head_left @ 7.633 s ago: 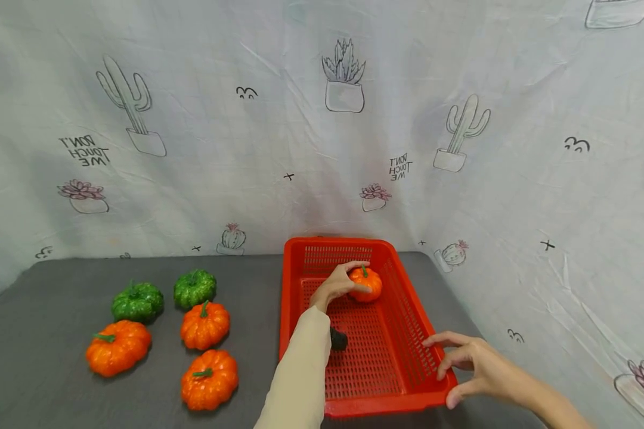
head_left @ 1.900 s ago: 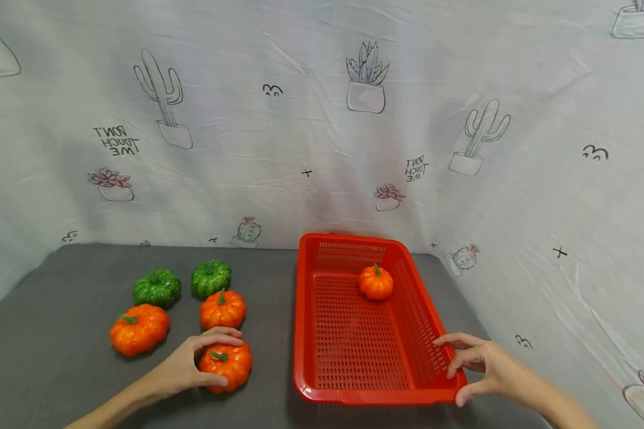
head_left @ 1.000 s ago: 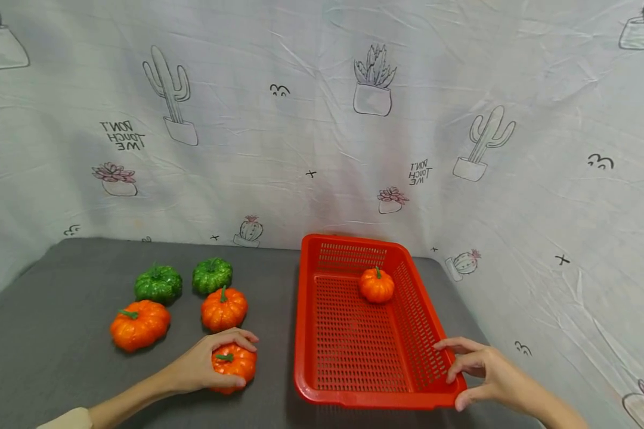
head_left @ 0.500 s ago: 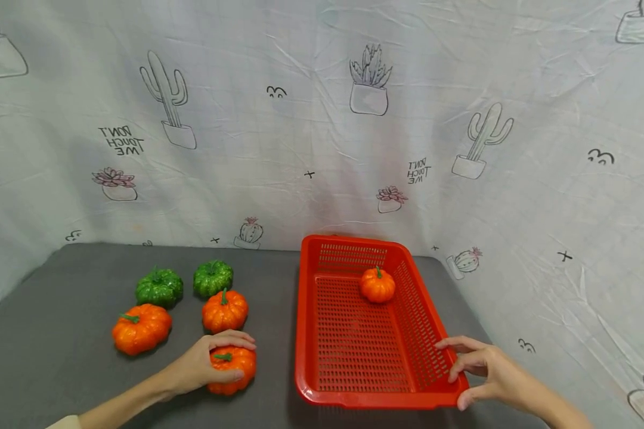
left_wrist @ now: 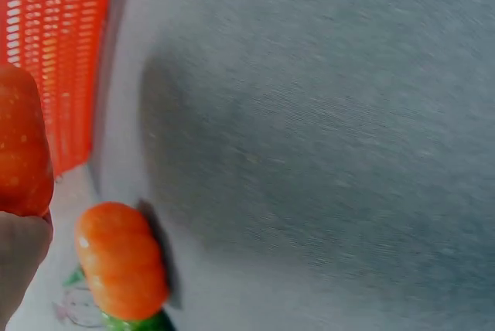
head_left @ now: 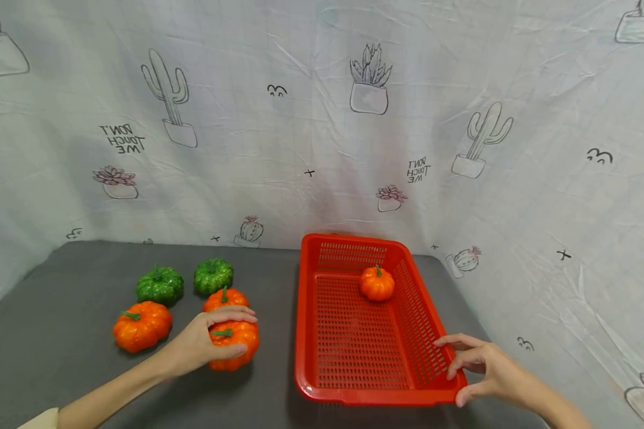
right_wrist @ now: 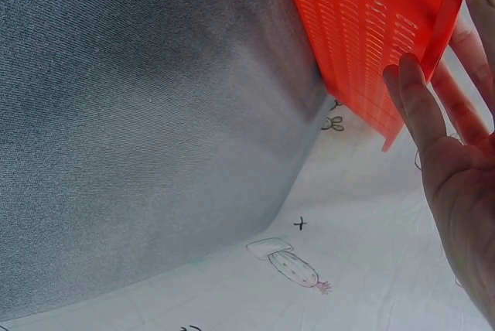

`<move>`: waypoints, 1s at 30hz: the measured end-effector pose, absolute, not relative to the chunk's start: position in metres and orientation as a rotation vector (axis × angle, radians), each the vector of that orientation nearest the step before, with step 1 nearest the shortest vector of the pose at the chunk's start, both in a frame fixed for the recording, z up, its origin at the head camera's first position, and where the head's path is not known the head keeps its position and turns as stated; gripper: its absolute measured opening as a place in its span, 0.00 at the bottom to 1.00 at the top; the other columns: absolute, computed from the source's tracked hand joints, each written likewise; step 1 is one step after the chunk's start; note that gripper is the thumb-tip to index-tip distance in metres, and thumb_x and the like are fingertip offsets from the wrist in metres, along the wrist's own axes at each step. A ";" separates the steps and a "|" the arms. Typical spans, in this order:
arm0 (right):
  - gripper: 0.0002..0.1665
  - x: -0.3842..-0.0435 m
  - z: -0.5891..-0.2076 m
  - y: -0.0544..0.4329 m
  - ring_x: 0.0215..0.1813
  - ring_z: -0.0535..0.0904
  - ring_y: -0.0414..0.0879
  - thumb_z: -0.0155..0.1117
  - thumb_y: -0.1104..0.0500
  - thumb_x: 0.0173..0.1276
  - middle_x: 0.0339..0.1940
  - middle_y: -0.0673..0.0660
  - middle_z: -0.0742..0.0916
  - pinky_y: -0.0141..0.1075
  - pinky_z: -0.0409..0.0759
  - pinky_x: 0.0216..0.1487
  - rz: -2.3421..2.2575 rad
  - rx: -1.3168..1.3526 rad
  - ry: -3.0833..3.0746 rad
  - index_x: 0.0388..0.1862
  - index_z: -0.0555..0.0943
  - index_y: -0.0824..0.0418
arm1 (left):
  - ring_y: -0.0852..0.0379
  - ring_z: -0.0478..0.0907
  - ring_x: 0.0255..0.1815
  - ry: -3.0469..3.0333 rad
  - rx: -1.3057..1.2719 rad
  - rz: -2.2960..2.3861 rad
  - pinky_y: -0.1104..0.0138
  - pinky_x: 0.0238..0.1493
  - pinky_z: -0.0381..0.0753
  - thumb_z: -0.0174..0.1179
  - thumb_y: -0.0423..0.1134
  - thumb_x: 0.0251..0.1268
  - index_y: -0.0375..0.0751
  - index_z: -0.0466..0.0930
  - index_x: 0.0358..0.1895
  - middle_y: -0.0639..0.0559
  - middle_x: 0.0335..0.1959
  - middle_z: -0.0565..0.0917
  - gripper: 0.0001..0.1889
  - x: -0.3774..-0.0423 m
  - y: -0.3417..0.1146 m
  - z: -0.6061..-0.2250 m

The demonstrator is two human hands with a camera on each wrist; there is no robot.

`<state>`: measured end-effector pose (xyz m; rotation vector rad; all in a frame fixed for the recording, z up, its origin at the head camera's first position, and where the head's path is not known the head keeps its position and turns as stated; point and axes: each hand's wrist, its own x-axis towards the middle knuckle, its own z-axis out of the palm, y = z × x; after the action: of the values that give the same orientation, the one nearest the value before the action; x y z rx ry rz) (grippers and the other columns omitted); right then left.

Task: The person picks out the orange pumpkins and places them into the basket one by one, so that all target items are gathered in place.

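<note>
Basket [head_left: 378, 397] red, slotted pattern. 4 orange pumpkins [head_left: 377, 283], green stems [head_left: 223, 333]; 2 green pumpkins [head_left: 160, 287], mottled, far left. Table [head_left: 43, 333] grey. Backdrop [head_left: 311, 59] white: grey-lined cacti [head_left: 163, 80], pinkish succulents [head_left: 114, 176], black lettering [head_left: 123, 137]. Near-left sleeve [head_left: 42, 420] cream.

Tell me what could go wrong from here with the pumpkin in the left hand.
1. It might slip: the left hand grips the held pumpkin by its smooth, glossy sides, above the table.
2. It could bump the orange pumpkin behind it, which it partly covers in the head view.
3. If carried rightward too low, it may catch the raised side of the red basket.
</note>
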<state>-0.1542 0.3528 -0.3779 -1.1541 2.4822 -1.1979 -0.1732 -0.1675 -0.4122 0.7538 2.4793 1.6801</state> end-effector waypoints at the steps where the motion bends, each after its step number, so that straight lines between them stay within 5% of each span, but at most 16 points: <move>1: 0.16 -0.154 -0.378 0.353 0.59 0.73 0.36 0.76 0.66 0.45 0.59 0.54 0.78 0.30 0.79 0.49 -1.198 -1.153 2.481 0.34 0.84 0.53 | 0.66 0.70 0.58 2.490 0.744 1.677 0.65 0.47 0.79 0.69 0.40 0.58 0.54 0.82 0.52 0.54 0.56 0.78 0.18 -0.173 -0.165 -0.410; 13: 0.17 -0.155 -0.379 0.353 0.60 0.72 0.36 0.76 0.67 0.45 0.59 0.57 0.78 0.29 0.78 0.50 -1.239 -1.166 2.444 0.34 0.84 0.54 | 0.47 0.68 0.60 2.445 0.639 1.727 0.62 0.47 0.79 0.69 0.42 0.57 0.56 0.81 0.53 0.53 0.60 0.75 0.19 -0.176 -0.140 -0.375; 30: 0.16 -0.154 -0.375 0.352 0.58 0.74 0.36 0.77 0.66 0.46 0.57 0.64 0.77 0.30 0.78 0.50 -1.194 -1.100 2.505 0.33 0.84 0.52 | 0.49 0.72 0.54 2.345 0.659 1.768 0.58 0.46 0.78 0.70 0.44 0.56 0.58 0.80 0.55 0.56 0.63 0.72 0.21 -0.195 -0.080 -0.338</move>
<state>-0.1542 0.3522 -0.3750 -1.1000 2.5051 -1.1938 -0.1953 -0.0805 -0.3378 0.6592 2.3445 1.7675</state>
